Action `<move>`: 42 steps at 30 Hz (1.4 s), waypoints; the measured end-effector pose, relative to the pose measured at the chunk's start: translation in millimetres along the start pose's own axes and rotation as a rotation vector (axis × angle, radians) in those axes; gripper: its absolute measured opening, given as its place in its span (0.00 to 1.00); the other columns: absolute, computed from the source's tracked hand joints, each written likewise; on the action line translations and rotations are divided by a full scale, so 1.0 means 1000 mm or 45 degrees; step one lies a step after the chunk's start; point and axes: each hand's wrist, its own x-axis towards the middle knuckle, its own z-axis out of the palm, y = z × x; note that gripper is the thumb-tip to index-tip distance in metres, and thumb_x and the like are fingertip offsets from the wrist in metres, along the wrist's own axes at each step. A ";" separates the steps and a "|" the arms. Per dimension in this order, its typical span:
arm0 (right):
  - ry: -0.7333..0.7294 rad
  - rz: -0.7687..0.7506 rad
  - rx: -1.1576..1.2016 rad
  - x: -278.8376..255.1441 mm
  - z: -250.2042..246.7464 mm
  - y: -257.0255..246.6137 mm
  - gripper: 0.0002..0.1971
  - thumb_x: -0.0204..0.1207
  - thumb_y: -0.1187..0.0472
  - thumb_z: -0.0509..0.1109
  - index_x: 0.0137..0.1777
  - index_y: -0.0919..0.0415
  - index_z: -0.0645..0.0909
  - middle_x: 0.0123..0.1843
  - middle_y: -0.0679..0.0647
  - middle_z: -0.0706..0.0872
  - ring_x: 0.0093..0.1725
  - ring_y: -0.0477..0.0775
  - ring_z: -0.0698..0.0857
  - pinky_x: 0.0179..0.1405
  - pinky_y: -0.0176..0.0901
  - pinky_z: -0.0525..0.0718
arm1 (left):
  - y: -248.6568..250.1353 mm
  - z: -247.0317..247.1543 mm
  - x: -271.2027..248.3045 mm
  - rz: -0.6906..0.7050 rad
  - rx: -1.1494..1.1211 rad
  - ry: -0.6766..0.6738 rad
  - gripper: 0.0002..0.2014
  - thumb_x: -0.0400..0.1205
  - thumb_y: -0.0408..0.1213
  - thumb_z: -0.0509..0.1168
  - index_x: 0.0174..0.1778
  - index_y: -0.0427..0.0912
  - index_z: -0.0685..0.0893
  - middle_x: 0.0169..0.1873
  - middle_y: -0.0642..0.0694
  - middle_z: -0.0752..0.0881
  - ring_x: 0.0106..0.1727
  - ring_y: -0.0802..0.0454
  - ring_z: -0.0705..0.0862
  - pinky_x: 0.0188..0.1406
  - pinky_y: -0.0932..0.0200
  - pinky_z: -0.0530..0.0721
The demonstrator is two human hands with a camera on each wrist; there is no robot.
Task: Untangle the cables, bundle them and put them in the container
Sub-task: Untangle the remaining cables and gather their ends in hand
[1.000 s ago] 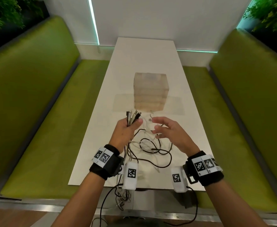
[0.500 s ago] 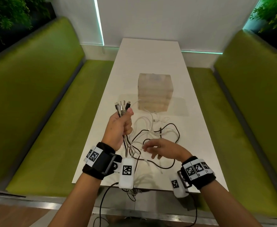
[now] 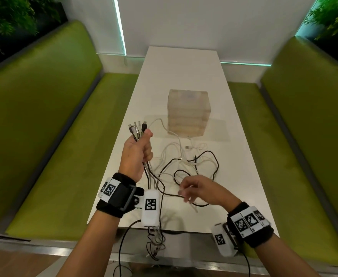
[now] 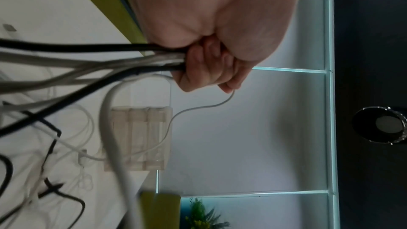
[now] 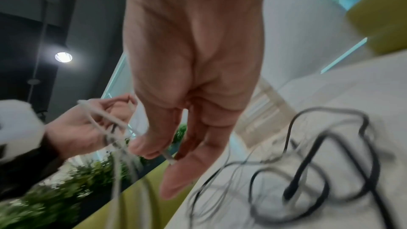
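Observation:
My left hand (image 3: 139, 146) is raised over the white table's (image 3: 184, 66) left side and grips a bunch of black and white cables, their plugs (image 3: 137, 128) sticking up out of the fist. The left wrist view shows those fingers (image 4: 204, 69) curled round the strands. Loose black and white cables (image 3: 194, 162) lie tangled on the table between my hands. My right hand (image 3: 184, 194) hovers low near the front edge, thumb and forefinger pinching a thin cable (image 5: 168, 157). The translucent box container (image 3: 188, 112) stands upright beyond the tangle, and a white cable runs to its base.
Green padded benches (image 3: 54, 136) (image 3: 296, 136) flank the narrow table on both sides. Some cable ends (image 3: 156, 242) hang over the table's near edge. A white wall with lit strips closes the far end.
My left hand has carried the bunch of plugs to the left. My right hand has dropped from beside the plugs back toward the near edge and now pinches a cable.

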 end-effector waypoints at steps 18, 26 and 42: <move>0.513 -0.813 -0.535 0.009 -0.026 -0.086 0.07 0.72 0.72 0.74 0.49 0.64 0.88 0.51 0.52 0.83 0.48 0.47 0.83 0.54 0.38 0.82 | -0.022 0.039 -0.015 0.076 0.212 -0.213 0.18 0.89 0.40 0.55 0.45 0.34 0.86 0.35 0.44 0.90 0.40 0.51 0.89 0.44 0.59 0.86; 0.621 -0.672 -0.040 0.014 -0.016 -0.095 0.13 0.75 0.74 0.69 0.47 0.56 0.72 0.59 0.52 0.81 0.47 0.48 0.87 0.45 0.38 0.86 | -0.017 0.037 -0.021 -0.015 0.066 -0.343 0.17 0.89 0.39 0.52 0.57 0.36 0.84 0.44 0.41 0.91 0.41 0.44 0.91 0.38 0.53 0.90; 0.107 -0.341 -0.458 0.056 0.014 -0.054 0.05 0.78 0.66 0.69 0.51 0.60 0.83 0.44 0.42 0.84 0.34 0.35 0.80 0.39 0.32 0.80 | 0.022 0.008 -0.016 -0.012 -0.359 -0.178 0.16 0.87 0.46 0.52 0.37 0.42 0.75 0.20 0.54 0.67 0.17 0.62 0.60 0.15 0.68 0.57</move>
